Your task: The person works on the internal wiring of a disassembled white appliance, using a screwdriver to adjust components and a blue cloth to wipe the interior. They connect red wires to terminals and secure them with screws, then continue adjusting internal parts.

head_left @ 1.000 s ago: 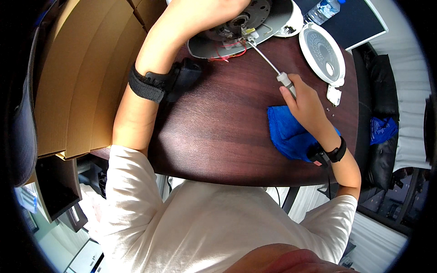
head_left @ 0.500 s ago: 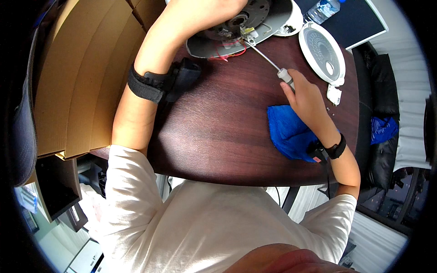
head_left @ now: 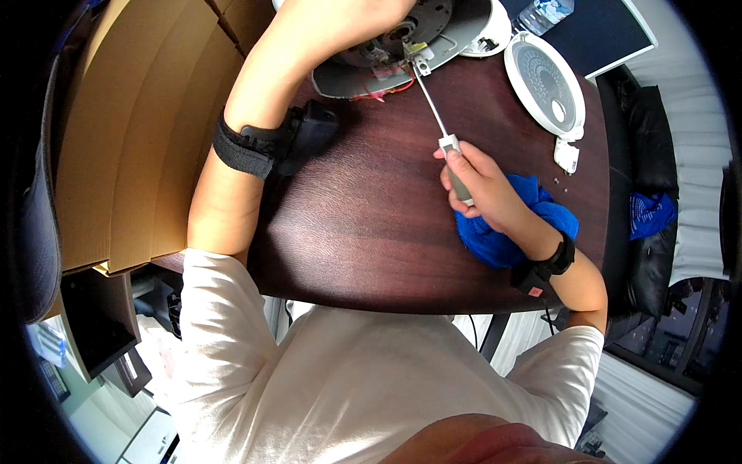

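Note:
In my right hand (head_left: 485,188), fingers wrapped round its grey-and-white handle, is a screwdriver (head_left: 448,143). Its thin shaft slants up and away to the edge of an opened appliance (head_left: 456,42), where the tip meets small metal fittings beside red wires (head_left: 398,89). This appliance has a round dark metal plate (head_left: 429,19) and a grey shell, partly cut off by the top of the picture. My left hand (head_left: 359,19) lies over the appliance's left side; its fingers are out of sight.
A blue cloth (head_left: 495,241) lies beneath my right wrist. To the right are an oval white lid-like part (head_left: 547,85), a small white piece (head_left: 566,156) and tiny loose bits. A plastic bottle (head_left: 545,14) stands behind. Cardboard boxes (head_left: 139,131) line the left.
My right hand has moved left and toward me with the screwdriver, whose shaft is now steeper. The blue cloth looks more bunched. My left hand has hardly moved.

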Available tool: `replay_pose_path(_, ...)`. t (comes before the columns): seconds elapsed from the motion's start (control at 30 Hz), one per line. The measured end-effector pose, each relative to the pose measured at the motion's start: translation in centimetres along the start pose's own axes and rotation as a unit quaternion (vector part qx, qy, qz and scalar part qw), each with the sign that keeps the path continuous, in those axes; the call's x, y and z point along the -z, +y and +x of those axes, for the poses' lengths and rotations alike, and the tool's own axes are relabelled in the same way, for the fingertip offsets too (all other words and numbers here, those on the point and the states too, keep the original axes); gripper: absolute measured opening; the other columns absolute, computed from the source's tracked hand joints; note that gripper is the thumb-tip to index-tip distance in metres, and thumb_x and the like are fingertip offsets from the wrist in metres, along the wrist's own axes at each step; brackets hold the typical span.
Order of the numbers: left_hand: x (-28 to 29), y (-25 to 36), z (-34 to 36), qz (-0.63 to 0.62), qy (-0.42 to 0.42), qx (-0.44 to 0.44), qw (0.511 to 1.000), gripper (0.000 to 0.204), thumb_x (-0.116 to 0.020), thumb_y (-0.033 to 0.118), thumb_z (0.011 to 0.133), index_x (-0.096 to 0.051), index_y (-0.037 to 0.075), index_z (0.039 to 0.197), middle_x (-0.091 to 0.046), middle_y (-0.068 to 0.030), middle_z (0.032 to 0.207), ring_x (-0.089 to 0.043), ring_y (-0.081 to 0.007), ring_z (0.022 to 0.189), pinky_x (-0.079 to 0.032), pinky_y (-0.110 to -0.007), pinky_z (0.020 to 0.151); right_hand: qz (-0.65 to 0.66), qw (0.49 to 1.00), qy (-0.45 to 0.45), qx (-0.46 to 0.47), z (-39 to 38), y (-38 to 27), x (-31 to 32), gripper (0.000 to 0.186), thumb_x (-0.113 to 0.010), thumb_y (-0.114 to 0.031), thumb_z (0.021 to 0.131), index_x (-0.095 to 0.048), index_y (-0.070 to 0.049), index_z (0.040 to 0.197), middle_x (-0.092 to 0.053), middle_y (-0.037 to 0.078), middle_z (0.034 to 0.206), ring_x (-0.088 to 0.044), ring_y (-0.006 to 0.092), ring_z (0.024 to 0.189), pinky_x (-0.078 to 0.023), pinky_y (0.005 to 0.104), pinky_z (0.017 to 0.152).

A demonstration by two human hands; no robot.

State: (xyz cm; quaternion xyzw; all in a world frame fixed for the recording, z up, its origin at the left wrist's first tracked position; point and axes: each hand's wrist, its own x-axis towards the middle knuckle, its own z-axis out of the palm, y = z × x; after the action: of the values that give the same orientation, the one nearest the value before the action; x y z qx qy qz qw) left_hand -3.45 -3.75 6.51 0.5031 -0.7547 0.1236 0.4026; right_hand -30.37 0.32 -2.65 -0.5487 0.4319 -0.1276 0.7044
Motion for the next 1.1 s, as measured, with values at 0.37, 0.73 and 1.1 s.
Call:
replay_pose_path(0.37,0.0,-0.3,0.1,-0.014,0.003,0.001,1.0,0.044,-0.054,0.015,0.081,-0.064,0.008,0.123,-0.057,-0.0209,0.132,-0.046,-0.0423,0.129,-0.032,-0.047,0.112,0.156,0.984,-0.07,-0.044,-1.5,-1.7,0.1,0.033,-0.038,-0.034,0.106,-0.05,-0.009,0.124,-0.05,0.002,0.077,-0.045,0.0068,0.053,-0.029,0.021,0.039)
replay_pose_path(0.73,0.1,-0.2,0.1,-0.019,0.0,-0.003,1.0,0.044,-0.053,0.016,0.081,-0.063,0.009,0.124,-0.056,-0.0198,0.134,-0.043,-0.0422,0.132,-0.03,-0.048,0.113,-0.542,0.755,0.207,0.304,-1.2,-2.8,3.1,0.029,-0.06,-0.024,0.094,-0.058,0.0,0.11,-0.065,0.021,0.09,-0.065,0.0391,0.075,-0.051,0.0431,0.062)
replay_pose_path(1.1,0.1,0.0,0.1,-0.003,0.0,0.002,1.0,0.044,-0.054,0.016,0.081,-0.064,0.009,0.123,-0.057,-0.0175,0.133,-0.045,-0.0398,0.131,-0.029,-0.048,0.112,-0.582,0.719,0.217,0.312,-0.6,-2.3,4.2,0.03,-0.061,-0.024,0.093,-0.058,-0.002,0.113,-0.064,0.017,0.091,-0.065,0.037,0.068,-0.052,0.0421,0.057)
